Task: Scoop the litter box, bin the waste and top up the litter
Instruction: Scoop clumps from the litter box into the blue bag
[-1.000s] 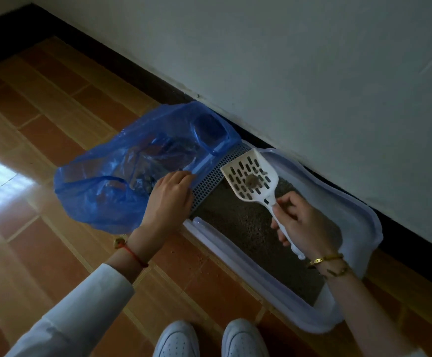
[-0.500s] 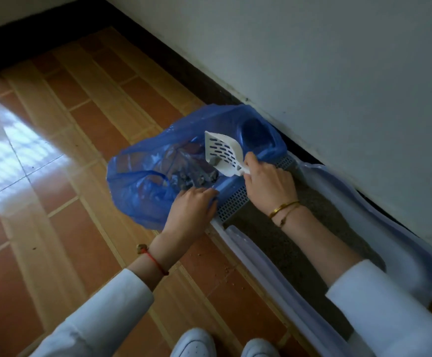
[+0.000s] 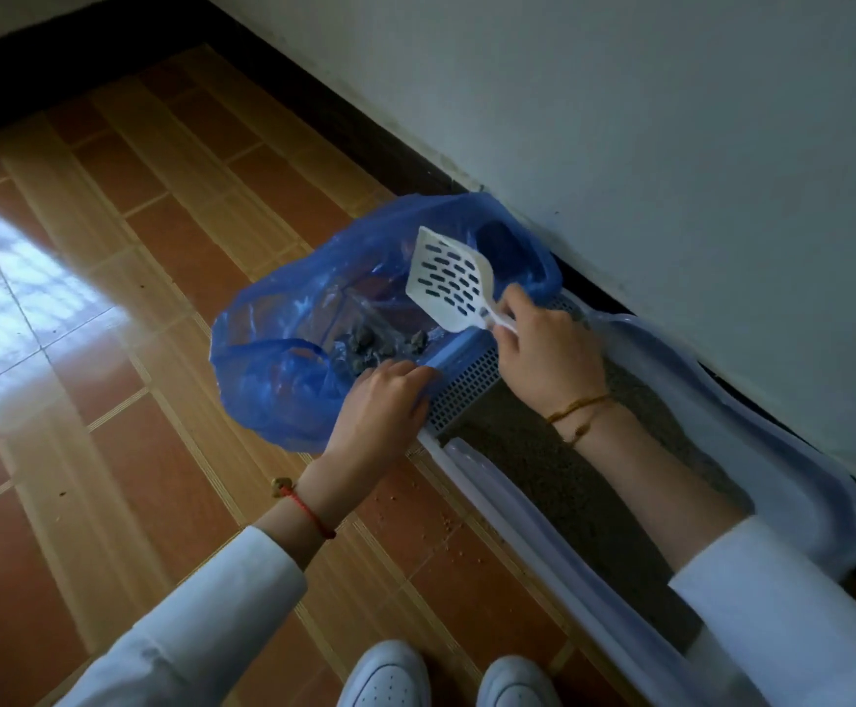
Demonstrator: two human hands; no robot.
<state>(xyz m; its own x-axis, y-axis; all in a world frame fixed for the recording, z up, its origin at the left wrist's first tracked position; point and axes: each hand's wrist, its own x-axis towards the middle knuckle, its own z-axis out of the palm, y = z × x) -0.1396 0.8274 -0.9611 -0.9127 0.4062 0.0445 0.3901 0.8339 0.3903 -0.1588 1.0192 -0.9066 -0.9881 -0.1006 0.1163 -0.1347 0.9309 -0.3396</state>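
Right hand (image 3: 543, 349) is gripping the white slotted plastic scoop (image 3: 449, 283) tilted over the blue plastic bag (image 3: 283, 359); left hand (image 3: 380, 400) fingers are pinching its near rim open

One blue plastic bag (image 3: 283, 390), one white slotted scoop (image 3: 449, 285) and one litter box (image 3: 721, 400) are counted. Two hands are seen, left (image 3: 380, 400) and right (image 3: 548, 359). Two white shoes (image 3: 446, 678) are noted. Waste clumps (image 3: 375, 344) are too blurred to be counted.

Both arms reach forward over the blue bag (image 3: 283, 359). The left hand (image 3: 380, 405) pinches its near rim, fingers curled. The right hand (image 3: 543, 354), just right of the bag, grips a scoop handle, wrist bent.
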